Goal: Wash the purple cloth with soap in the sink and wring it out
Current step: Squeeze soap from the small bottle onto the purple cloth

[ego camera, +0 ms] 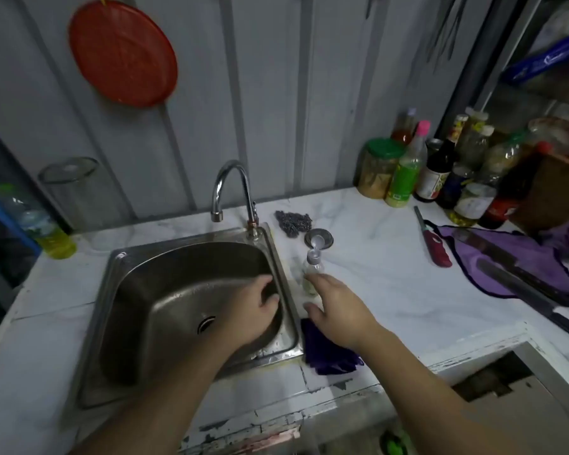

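A dark purple cloth [326,356] lies crumpled on the counter just right of the steel sink [178,254], partly under my right wrist. A small clear soap bottle [312,266] with its flip cap open stands beside the sink's right rim. My right hand [334,307] reaches over the bottle's lower part with fingers spread; its base is hidden behind them. My left hand [255,310] is inside the basin against the right wall, fingers loosely curled, holding nothing. The tap [232,188] shows no water running.
A steel scourer [293,221] and a round metal sink plug [319,238] lie behind the bottle. Further right are a red lighter [436,247], a lighter purple cloth [493,270] with dark knives [519,284] on it, and several sauce bottles [440,169]. A yellow liquid bottle [51,234] stands at left.
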